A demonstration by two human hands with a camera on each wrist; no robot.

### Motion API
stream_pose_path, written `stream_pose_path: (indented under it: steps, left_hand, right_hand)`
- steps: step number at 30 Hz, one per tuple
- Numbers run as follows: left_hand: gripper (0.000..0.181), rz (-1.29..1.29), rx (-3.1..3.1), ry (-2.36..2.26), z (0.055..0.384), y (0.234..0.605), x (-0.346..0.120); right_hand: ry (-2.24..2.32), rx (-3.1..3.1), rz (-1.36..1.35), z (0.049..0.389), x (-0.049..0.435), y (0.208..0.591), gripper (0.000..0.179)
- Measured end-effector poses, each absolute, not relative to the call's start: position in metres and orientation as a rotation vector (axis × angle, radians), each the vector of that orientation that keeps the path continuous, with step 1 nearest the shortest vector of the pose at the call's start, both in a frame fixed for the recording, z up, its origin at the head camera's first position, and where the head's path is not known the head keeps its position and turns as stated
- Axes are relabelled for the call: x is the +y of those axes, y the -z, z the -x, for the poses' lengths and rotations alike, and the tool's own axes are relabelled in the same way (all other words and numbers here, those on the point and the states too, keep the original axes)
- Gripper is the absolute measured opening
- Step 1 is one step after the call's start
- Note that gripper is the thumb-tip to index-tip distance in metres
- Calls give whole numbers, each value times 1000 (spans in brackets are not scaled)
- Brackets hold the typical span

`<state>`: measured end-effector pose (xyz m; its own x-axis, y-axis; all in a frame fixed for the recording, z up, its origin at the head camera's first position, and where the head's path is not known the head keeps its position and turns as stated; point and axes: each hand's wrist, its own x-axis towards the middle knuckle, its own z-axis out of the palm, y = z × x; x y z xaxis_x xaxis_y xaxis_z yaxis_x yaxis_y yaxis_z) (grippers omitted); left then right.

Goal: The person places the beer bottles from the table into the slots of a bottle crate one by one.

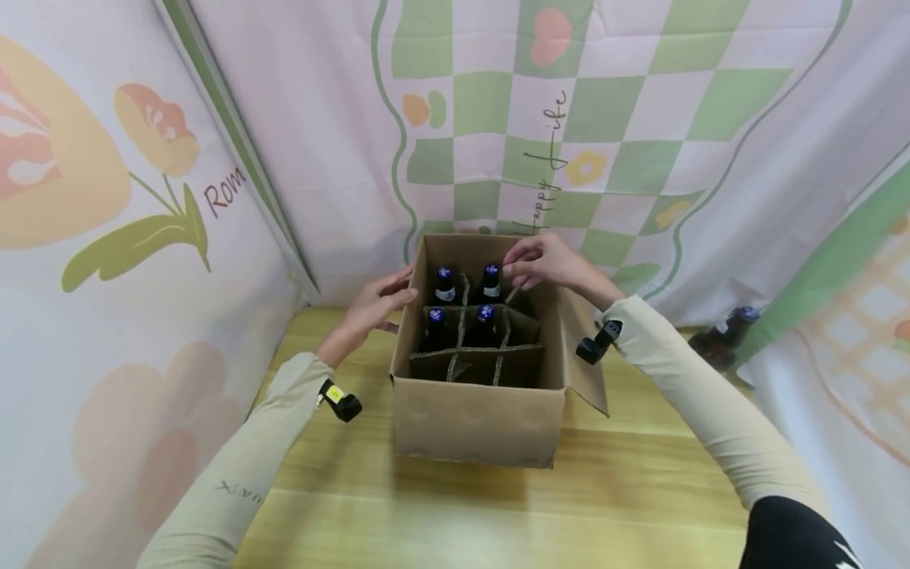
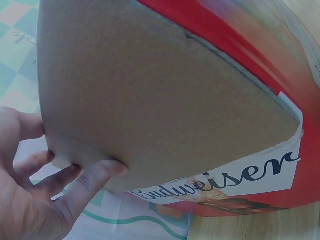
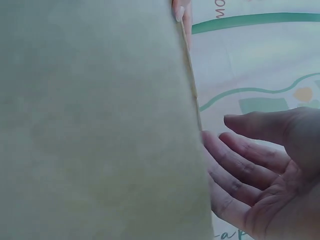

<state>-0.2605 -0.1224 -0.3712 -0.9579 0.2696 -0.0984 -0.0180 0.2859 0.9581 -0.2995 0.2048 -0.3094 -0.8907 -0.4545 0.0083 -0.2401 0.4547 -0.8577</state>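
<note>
A cardboard box [image 1: 478, 419] stands on the table with its top open, and several dark bottles [image 1: 486, 324] with blue caps stand upright in its divider compartments. At the box's left side my left hand [image 1: 370, 308] holds the hanging brown flap [image 2: 165, 100]. Its thumb lies on the flap's face, and other fingers reach behind the edge. Above the back right of the box, my right hand [image 1: 543, 261] is loosely bent beside a back-row bottle [image 1: 491, 283]. The right wrist view shows this hand's thumb and fingers spread apart, with nothing between them.
Cardboard dividers [image 1: 476, 349] split the box into compartments; the front row shows no bottles. Another flap [image 1: 584, 356] hangs outward on the right. A dark bottle [image 1: 725, 336] stands at the table's back right, by the curtain. Printed fabric [image 1: 327, 142] encloses the wooden table [image 1: 640, 474].
</note>
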Motion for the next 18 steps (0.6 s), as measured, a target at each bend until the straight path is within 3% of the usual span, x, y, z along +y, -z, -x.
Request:
stream_pose_path:
  steps: [18]
  left_hand:
    - [65,-200,2300,-1732,262,372,-123]
  right_hand:
    - [1803,2638,578,290,233,319,29]
